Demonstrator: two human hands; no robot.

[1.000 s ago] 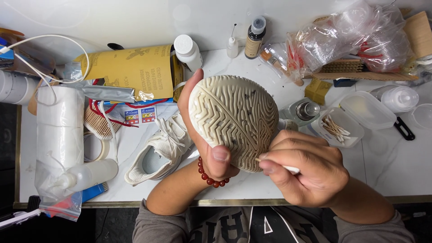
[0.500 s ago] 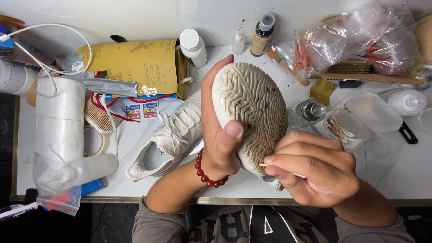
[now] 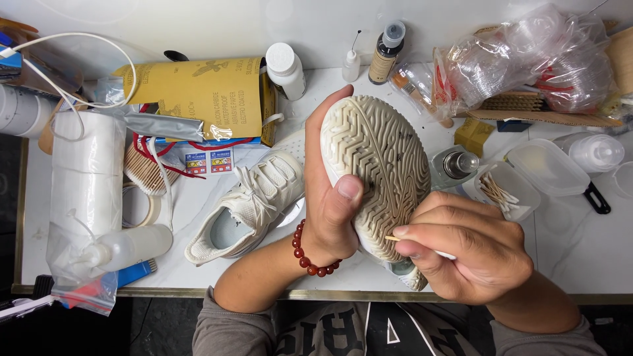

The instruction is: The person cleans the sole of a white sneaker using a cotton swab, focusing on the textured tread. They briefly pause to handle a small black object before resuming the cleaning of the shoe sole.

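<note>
- At far left on the tabletop [image 3: 580,250]: white roll [image 3: 88,173] in a clear bag, upright; squeeze bottle [image 3: 132,245] lying on its side just below it.
- Beside the roll: tape ring [image 3: 140,209] flat on the surface; bundle of wooden sticks [image 3: 146,173] above it.
- Upper left of centre: yellow sandpaper sheets [image 3: 198,92], a silver strip across their lower edge.
- Centre left: white shoe [image 3: 247,209] lying on its side, laces up, opening toward the near edge.
- Back edge: white capped bottle [image 3: 285,69], small needle-tip bottle [image 3: 351,62], dark dropper bottle [image 3: 384,54], all upright.
- Left hand [image 3: 330,198]: grip clenched on the held shoe [image 3: 376,171], sole facing the camera, raised above the tabletop; thumb pressed on the tread, fingers round the far edge. Red bead bracelet [image 3: 310,254] at the wrist.
- Sole: cream, wavy grooves, dark specks in several grooves.
- Right hand [image 3: 471,247]: grip pinched on a thin stick [image 3: 393,238]; stick tip touching the sole's lower edge.
- Right of the held shoe: glass bottle [image 3: 455,165], then an open clear box [image 3: 504,188] of cotton swabs, its lid [image 3: 550,168] just beside it.
- Upper right: crumpled clear bags [image 3: 527,56] on cardboard.
</note>
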